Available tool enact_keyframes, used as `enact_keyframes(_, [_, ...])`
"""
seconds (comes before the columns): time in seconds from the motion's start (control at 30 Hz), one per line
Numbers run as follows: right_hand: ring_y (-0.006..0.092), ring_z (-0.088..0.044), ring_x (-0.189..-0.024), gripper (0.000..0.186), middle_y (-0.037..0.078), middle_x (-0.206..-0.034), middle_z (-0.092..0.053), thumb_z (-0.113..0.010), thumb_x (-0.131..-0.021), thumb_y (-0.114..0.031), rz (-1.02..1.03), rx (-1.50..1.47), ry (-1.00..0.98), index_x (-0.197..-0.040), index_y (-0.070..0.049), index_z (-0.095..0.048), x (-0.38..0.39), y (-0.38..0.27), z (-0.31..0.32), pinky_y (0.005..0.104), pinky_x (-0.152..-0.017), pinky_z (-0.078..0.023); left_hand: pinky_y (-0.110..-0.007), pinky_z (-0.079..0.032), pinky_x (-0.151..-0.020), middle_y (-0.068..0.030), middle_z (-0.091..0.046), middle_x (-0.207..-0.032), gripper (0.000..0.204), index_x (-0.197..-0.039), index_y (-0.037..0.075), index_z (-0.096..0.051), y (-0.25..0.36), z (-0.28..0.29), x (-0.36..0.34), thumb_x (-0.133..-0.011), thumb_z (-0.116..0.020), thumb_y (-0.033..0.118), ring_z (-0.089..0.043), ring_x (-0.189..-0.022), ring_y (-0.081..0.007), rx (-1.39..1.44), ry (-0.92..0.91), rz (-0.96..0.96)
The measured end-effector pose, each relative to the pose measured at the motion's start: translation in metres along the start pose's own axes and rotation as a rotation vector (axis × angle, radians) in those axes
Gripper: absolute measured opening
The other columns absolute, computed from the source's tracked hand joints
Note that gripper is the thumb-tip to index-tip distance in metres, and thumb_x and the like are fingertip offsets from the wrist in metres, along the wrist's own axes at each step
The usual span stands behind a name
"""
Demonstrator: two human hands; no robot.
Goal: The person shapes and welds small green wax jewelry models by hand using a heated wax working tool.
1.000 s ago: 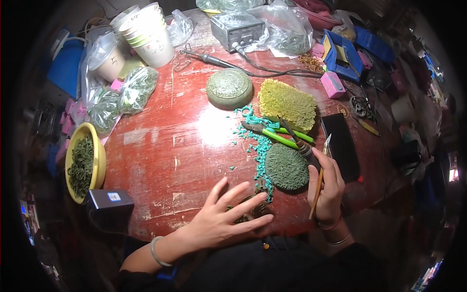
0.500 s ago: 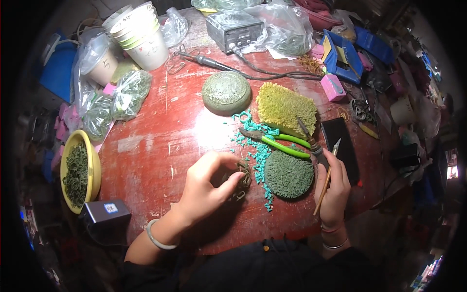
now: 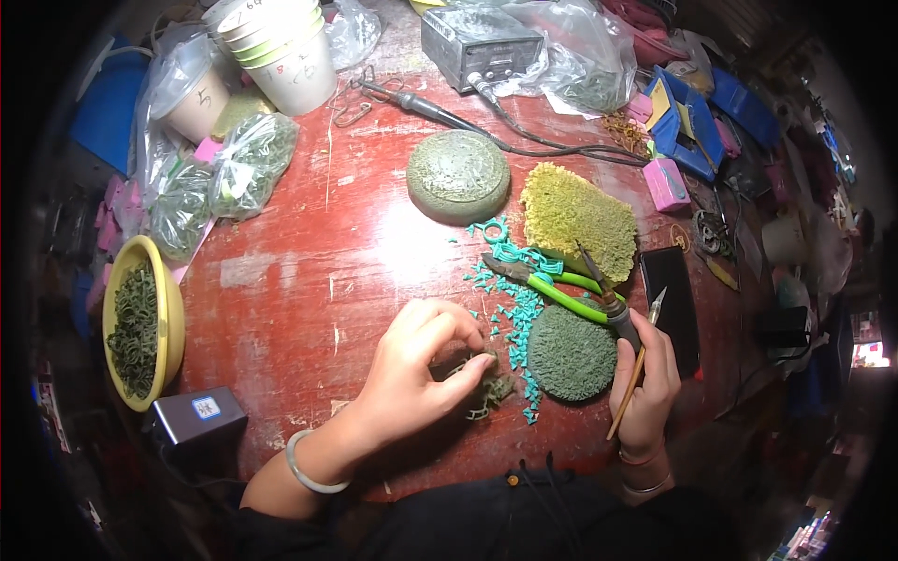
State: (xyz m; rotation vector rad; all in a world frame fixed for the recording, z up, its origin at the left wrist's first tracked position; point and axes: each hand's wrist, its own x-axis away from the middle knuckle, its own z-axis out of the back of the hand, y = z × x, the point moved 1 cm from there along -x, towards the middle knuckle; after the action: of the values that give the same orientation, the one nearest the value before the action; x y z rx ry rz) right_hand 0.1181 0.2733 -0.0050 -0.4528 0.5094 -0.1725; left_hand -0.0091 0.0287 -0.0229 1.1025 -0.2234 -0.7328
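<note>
My left hand (image 3: 416, 379) is curled over the table, thumb and forefinger nearly together around a small dark green openwork piece, mostly hidden by the fingers. Beside its thumb lie more dark green openwork pieces (image 3: 496, 395). My right hand (image 3: 645, 388) grips a pen-shaped tool (image 3: 613, 307) with a thin dark tip, and a craft knife (image 3: 629, 393) with a wooden handle. Both slant upward beside a round, dark green textured pad (image 3: 572, 357). Green-handled pliers (image 3: 566, 297) lie behind that pad. Small teal bits (image 3: 522, 323) are scattered between my hands.
A yellow textured block (image 3: 580, 217), a round grey-green block (image 3: 458, 178) and a black phone (image 3: 670, 290) lie farther back. At left stand a yellow bowl (image 3: 173, 323) of green pieces and a dark box (image 3: 198, 416). A corded pen tool (image 3: 430, 107) rests before a grey box (image 3: 482, 47).
The whole view has shifted, so the table appears lower and farther right. More dark green pieces now show beside my left thumb. My right hand still holds both tools.
</note>
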Motion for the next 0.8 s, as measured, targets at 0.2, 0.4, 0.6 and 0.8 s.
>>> enact_keyframes(0.2, [0.0361, -0.068, -0.091, 0.033, 0.021, -0.105, -0.065, -0.065, -0.093, 0.007, 0.017, -0.005, 0.056, -0.125, 0.006, -0.062, -0.002, 0.000, 0.001, 0.0390, -0.079, -0.054, -0.034, -0.055, -0.079, -0.0106, -0.070, -0.104, 0.024, -0.105, 0.004, -0.070, 0.005, 0.006, 0.005, -0.083, -0.079, 0.005, -0.068, -0.094, -0.0229, 0.077, -0.095, 0.009])
enact_keyframes(0.4, [0.0357, -0.068, -0.092, 0.033, 0.021, -0.104, -0.066, -0.065, -0.093, 0.006, -0.001, -0.017, 0.027, -0.126, 0.006, -0.062, -0.002, 0.001, 0.001, 0.0390, -0.079, -0.055, -0.039, -0.051, -0.081, -0.0092, -0.068, -0.099, 0.030, -0.111, 0.007, -0.071, 0.019, 0.010, 0.004, -0.082, -0.077, 0.008, -0.066, -0.094, -0.0285, -0.137, -0.245, -0.190])
enact_keyframes(0.6, [0.0354, -0.068, -0.091, 0.033, 0.021, -0.103, -0.065, -0.065, -0.093, 0.006, 0.021, 0.005, 0.083, -0.126, 0.006, -0.062, -0.002, 0.002, 0.003, 0.0385, -0.079, -0.055, -0.029, -0.054, -0.082, -0.0060, -0.069, -0.100, 0.012, -0.099, 0.001, -0.067, 0.000, 0.006, 0.009, -0.089, -0.069, -0.003, -0.067, -0.095, -0.0156, 0.525, -0.037, 0.178])
enact_keyframes(0.8, [0.0355, -0.068, -0.092, 0.031, 0.021, -0.105, -0.065, -0.064, -0.094, 0.006, -0.006, -0.007, 0.044, -0.125, 0.006, -0.062, -0.001, 0.000, 0.002, 0.0382, -0.080, -0.054, -0.030, -0.049, -0.094, -0.0083, -0.066, -0.110, 0.019, -0.115, -0.001, -0.063, -0.009, 0.016, 0.014, -0.097, -0.060, -0.006, -0.062, -0.103, -0.0136, 0.437, 0.099, 0.223])
